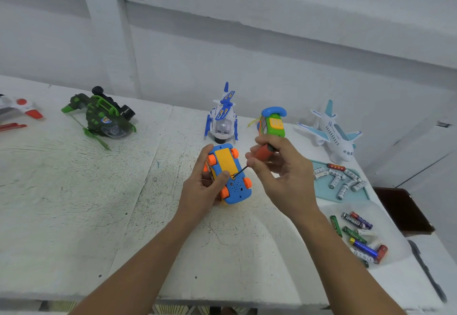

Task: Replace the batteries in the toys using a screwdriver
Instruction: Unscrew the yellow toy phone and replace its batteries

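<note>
Blue plastic toy car [226,162] with orange wheels and a yellow underside cover lies upturned in the left hand [200,191], over the white bench [99,203]. That hand's fingers [205,159] curl round its body. The right hand [286,176] pinches an orange-handled screwdriver [262,152], its tip at the cover's screw.

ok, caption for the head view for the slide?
Left hand holds an upturned toy car; right hand holds a screwdriver to its yellow cover.

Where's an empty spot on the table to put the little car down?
Wide bare tabletop lies between the green helicopter and the left hand, reaching the near edge. The right side is crowded: tray of batteries, loose batteries, white airplane.
</note>
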